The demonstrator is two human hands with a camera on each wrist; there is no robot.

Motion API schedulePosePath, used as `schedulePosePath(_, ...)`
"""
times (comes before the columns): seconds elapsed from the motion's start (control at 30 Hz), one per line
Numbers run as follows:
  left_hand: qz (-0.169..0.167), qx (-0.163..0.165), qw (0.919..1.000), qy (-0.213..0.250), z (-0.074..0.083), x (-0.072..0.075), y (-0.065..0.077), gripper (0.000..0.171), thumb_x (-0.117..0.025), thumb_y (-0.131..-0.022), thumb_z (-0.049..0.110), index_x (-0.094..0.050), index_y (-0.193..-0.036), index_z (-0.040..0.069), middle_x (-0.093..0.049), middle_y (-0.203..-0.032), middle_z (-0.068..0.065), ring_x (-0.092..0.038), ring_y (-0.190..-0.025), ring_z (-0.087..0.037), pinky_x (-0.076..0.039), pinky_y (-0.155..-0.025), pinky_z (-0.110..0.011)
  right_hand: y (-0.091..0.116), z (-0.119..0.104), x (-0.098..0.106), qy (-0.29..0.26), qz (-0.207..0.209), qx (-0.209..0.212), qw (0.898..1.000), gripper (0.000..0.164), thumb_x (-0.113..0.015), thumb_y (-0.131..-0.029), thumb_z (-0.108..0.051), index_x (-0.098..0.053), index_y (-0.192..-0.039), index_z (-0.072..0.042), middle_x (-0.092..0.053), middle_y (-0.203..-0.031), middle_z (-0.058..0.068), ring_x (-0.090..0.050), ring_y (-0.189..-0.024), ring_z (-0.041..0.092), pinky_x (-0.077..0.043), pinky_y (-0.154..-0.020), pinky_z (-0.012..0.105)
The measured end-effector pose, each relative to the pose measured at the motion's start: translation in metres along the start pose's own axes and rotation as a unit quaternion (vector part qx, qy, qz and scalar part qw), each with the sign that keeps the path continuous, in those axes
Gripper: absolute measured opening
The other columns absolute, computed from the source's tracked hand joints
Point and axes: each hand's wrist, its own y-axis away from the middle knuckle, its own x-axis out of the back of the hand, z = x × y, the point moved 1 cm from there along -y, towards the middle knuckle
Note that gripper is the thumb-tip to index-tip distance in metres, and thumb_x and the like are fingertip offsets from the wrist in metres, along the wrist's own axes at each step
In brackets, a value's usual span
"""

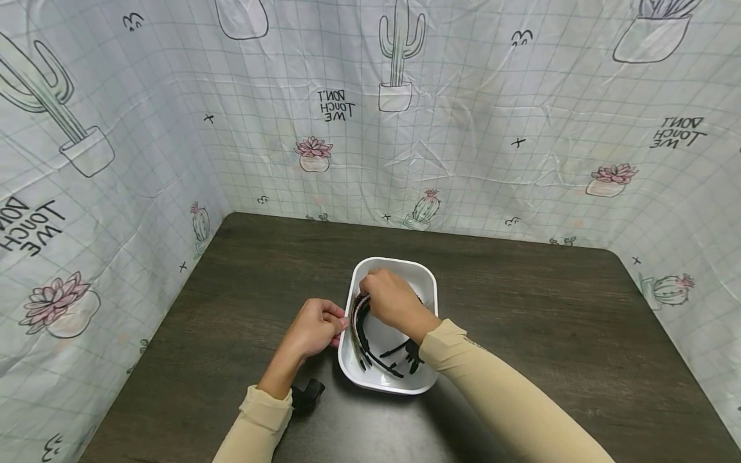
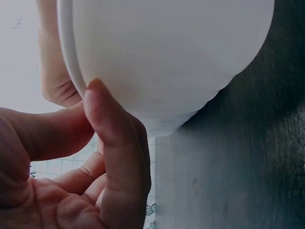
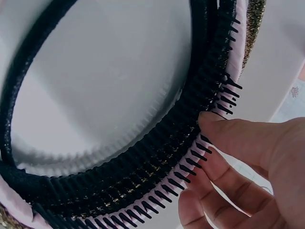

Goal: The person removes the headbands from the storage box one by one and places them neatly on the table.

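A white plastic basin (image 1: 384,334) stands on the dark table, with several headbands (image 1: 360,328) curved along its left side. My left hand (image 1: 315,326) pinches the basin's left rim between thumb and forefinger; the left wrist view shows the forefinger against the outer wall (image 2: 171,57). Reaching into the basin, my right hand (image 1: 398,303) pinches the headbands at their curve. In the right wrist view, the thumb lies on a black toothed headband (image 3: 143,171), nested with a pink headband (image 3: 237,52) and a gold glittery headband (image 3: 255,28). Parts of the bundle are hidden under the right hand.
A black object (image 1: 308,393) sits beside the left wrist. Dark wood-grain tabletop (image 1: 521,308) surrounds the basin. A white curtain (image 1: 463,128) printed with cacti hangs behind the table and at both sides.
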Motion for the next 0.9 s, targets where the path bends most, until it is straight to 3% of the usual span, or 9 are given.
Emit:
schedulePosePath(0.3, -0.001, 0.000, 1.0000, -0.001, 0.0010, 0.0000, 0.0002, 0.010, -0.068, -0.097, -0.001, -0.068, -0.104, -0.009, -0.067, -0.075, -0.009, -0.060, -0.061, -0.013, -0.059, -0.057, -0.031, 0.0003, 0.0015, -0.0016, 0.016, 0.009, 0.011, 1.000, 0.023, -0.072, -0.073, 0.012, -0.073, -0.072, -0.011, -0.067, -0.078, 0.005, -0.062, -0.065, 0.024, -0.048, -0.057, 0.040)
schedulePosePath(0.67, 0.004, -0.001, 1.0000, -0.003, 0.0016, -0.0009, 0.0015, 0.010, -0.068, -0.097, -0.001, -0.068, -0.103, -0.009, -0.067, -0.076, -0.009, -0.061, -0.062, -0.014, -0.060, -0.057, -0.032, -0.0006, 0.0024, -0.0035, 0.035, 0.009, 0.024, 0.999, 0.029, -0.072, -0.075, 0.011, -0.066, -0.065, -0.015, -0.066, -0.077, 0.006, -0.061, -0.064, 0.026, -0.049, -0.057, 0.043)
schedulePosePath(0.9, 0.002, -0.002, 1.0000, 0.000, 0.0015, -0.0005, 0.0018, 0.010, -0.068, -0.097, -0.002, -0.067, -0.103, -0.010, -0.066, -0.075, -0.008, -0.060, -0.060, -0.013, -0.060, -0.057, -0.031, 0.0008, 0.0020, -0.0035, 0.080, 0.004, 0.054, 0.995, 0.024, -0.075, -0.078, 0.006, -0.071, -0.070, -0.016, -0.067, -0.079, 0.004, -0.070, -0.077, 0.027, -0.050, -0.071, 0.047)
